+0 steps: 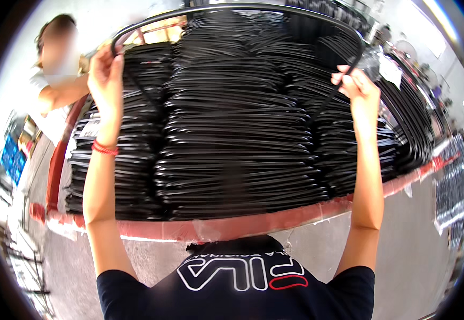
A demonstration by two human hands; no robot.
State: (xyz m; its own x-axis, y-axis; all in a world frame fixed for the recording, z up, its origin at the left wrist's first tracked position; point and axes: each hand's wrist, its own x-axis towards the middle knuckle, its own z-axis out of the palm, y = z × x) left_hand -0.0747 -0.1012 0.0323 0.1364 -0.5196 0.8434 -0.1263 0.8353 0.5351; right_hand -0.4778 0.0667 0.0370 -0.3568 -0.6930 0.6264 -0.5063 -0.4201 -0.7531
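Both arms are raised and stretched forward, gripping a black bent tube [237,6] by its two sides. It arches across the far end of the view, and its ends run down in front of the stacks. My left hand [106,77] pinches it near the left bend. On the other side, the fingers of my right hand [359,88] close round it below the right bend. Beneath the tube lie tall rows of similar black bent tubes [237,122], packed tightly in a large red-edged rack.
A red, plastic-wrapped rail [226,226] crosses between my body and the stacks. At the far left, a person [56,90] stands beside the rack, one arm reaching toward it. More black tubes [413,117] hang or lean at the right. Grey floor [402,250] shows below.
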